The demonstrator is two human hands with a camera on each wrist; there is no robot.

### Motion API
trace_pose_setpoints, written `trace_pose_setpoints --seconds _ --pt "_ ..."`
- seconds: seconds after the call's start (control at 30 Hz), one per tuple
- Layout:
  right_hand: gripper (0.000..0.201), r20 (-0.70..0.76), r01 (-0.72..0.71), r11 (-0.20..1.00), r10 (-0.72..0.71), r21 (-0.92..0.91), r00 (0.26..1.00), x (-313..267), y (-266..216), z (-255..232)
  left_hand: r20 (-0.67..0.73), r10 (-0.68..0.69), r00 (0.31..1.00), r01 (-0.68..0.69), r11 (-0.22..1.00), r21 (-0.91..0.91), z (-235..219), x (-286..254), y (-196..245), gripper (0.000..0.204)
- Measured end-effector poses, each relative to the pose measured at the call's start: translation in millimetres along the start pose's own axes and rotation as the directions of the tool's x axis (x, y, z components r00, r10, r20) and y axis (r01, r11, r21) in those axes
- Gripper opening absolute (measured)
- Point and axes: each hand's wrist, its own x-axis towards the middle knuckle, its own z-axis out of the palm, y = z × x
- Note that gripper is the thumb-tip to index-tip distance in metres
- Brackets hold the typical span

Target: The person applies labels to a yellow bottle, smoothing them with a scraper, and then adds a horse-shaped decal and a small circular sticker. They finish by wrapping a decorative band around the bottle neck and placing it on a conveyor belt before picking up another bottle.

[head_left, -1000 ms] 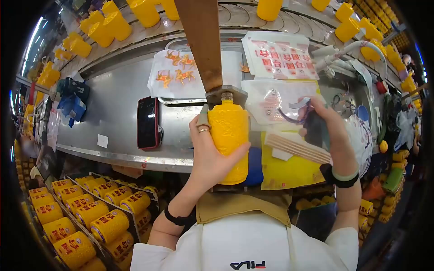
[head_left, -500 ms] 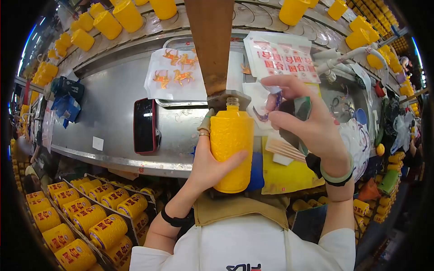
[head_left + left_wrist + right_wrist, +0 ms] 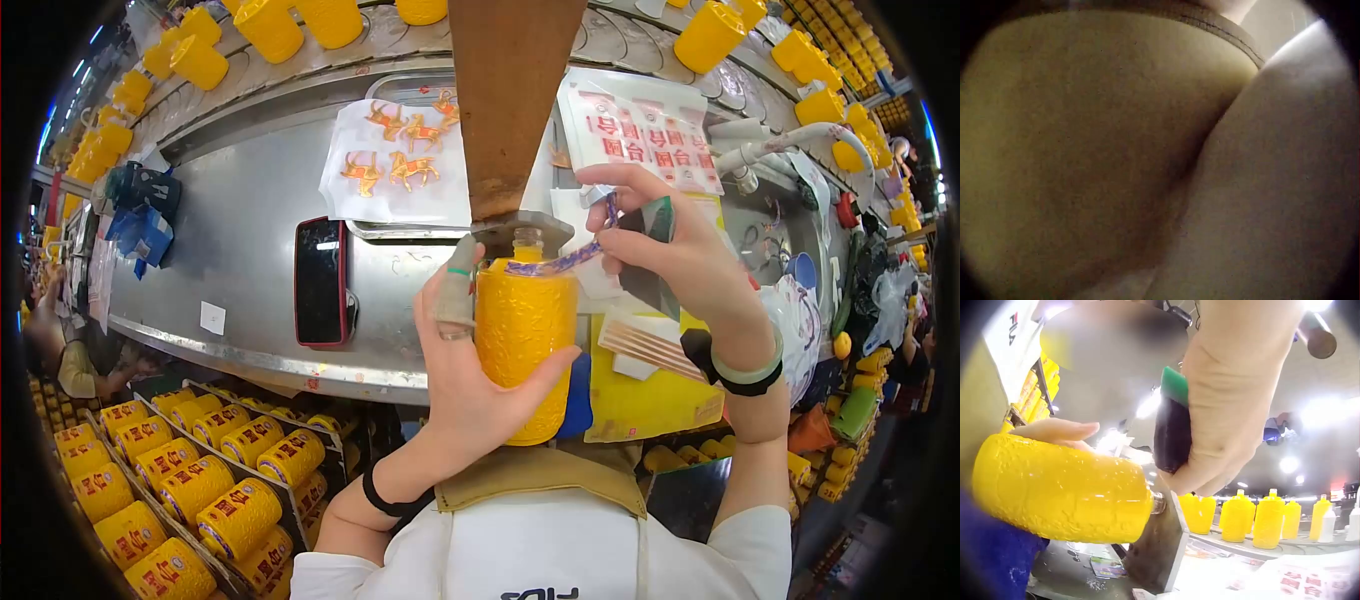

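Observation:
A yellow embossed bottle (image 3: 525, 335) lies with its clear neck against a metal plate on a wooden post. My left hand (image 3: 475, 375) grips it from the left, thumb across its body; one finger wears a pale cover (image 3: 457, 297). Between thumb and finger, my right hand (image 3: 695, 265) pinches a thin purple-and-white patterned strip (image 3: 575, 259), whose far end overlaps the bottle's shoulder. Tucked in the same palm is a dark flat tool with a green edge (image 3: 1174, 384). Skin and cloth fill the left wrist view.
A phone (image 3: 320, 280) and a sheet of gold horse figures (image 3: 345, 195) lie on the metal table (image 3: 235, 190). Red-printed sheets (image 3: 650, 150) lie at the back right, a yellow sheet (image 3: 650, 405) nearer. Labelled yellow bottles (image 3: 240, 515) fill a rack at lower left.
My right hand has come left from the sheets with the strip, bringing its end over the bottle's shoulder. My left hand keeps its grip on the bottle.

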Motion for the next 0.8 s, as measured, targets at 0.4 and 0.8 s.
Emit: trace_pose_setpoints --seconds 0.4,0.8 --pt "0.046 0.010 0.205 0.934 -0.211 -0.292 0.977 5.7 13.7 -1.9 -0.124 0.161 0.979 -0.133 0.968 0.211 13.2 4.5 10.7 0.075" --pt "0.049 0.022 0.269 0.899 -0.279 -0.345 0.960 5.6 28.0 -0.6 0.036 0.158 0.987 -0.162 0.964 0.210 6.2 7.5 3.0 0.069"
